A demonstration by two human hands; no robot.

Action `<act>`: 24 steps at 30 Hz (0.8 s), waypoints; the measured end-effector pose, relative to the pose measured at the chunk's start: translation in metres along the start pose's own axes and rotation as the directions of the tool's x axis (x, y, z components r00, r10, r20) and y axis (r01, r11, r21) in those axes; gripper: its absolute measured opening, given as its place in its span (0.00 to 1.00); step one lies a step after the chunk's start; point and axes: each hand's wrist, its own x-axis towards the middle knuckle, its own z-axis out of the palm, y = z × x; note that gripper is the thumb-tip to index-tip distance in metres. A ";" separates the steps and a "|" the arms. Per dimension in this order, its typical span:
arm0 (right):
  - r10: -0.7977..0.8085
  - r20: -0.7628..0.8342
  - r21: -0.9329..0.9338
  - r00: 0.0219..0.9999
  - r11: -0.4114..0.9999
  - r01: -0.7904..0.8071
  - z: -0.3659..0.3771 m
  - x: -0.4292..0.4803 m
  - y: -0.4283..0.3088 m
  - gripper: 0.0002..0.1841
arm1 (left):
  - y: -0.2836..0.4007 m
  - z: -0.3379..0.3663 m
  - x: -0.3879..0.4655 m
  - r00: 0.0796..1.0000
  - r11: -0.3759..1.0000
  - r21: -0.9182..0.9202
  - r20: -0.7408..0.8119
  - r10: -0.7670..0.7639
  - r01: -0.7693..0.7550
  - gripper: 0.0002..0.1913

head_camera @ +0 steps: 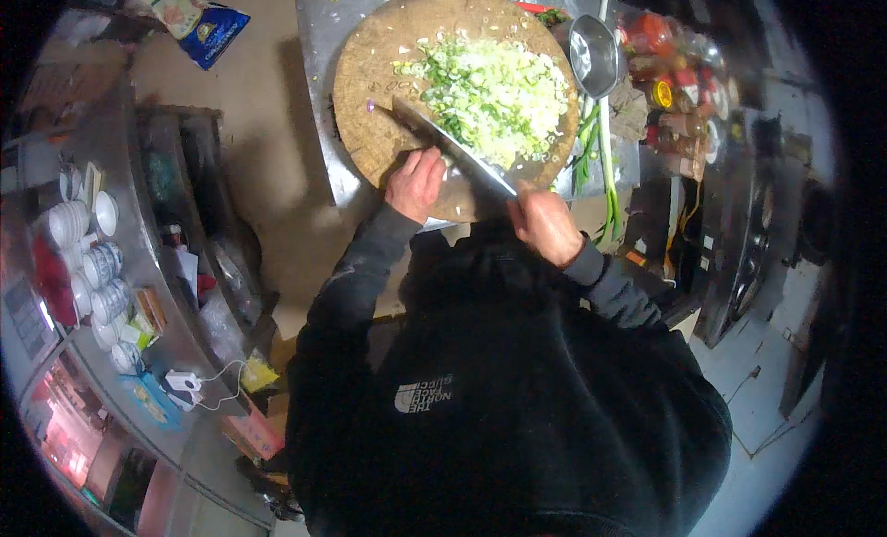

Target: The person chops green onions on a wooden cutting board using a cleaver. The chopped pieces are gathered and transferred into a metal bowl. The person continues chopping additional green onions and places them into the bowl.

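My right hand [544, 221] grips the handle of a cleaver-like kitchen knife [466, 151], whose blade slants up and left over a round wooden chopping board [367, 45]. A heap of chopped green onions [495, 97] lies on the board, just beyond the blade. My left hand [418, 183] rests at the near edge of the board, on the near side of the blade, its fingers bent; whether anything lies beneath them I cannot tell. A small purple bit [371, 105] sits on the wood left of the knife tip.
The board stands on a metal table [315, 24]. At its right are a metal bowl [594, 55], long whole green onions [607, 156], a grey cloth [627, 107] and several jars. Stacked bowls [69, 224] and a power strip [183, 380] are on the left counter.
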 end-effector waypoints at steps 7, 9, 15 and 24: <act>0.008 0.034 0.026 0.999 1.000 -0.009 -0.001 -0.004 -0.011 0.12 | 0.002 -0.003 -0.003 0.999 0.998 -0.053 0.005 -0.041 0.041 0.12; 0.030 0.016 0.008 0.999 1.000 -0.030 0.009 0.003 -0.009 0.11 | 0.004 -0.005 -0.008 0.996 0.997 -0.045 0.063 -0.066 0.069 0.13; 0.060 -0.022 0.141 0.998 0.988 -0.057 0.015 0.009 0.014 0.10 | 0.007 -0.017 -0.017 0.994 1.000 0.009 0.110 -0.020 0.019 0.19; 0.093 0.002 -0.019 0.996 0.995 -0.093 -0.020 -0.012 0.017 0.10 | 0.011 0.026 0.013 0.990 0.983 -0.123 -0.019 -0.142 0.138 0.16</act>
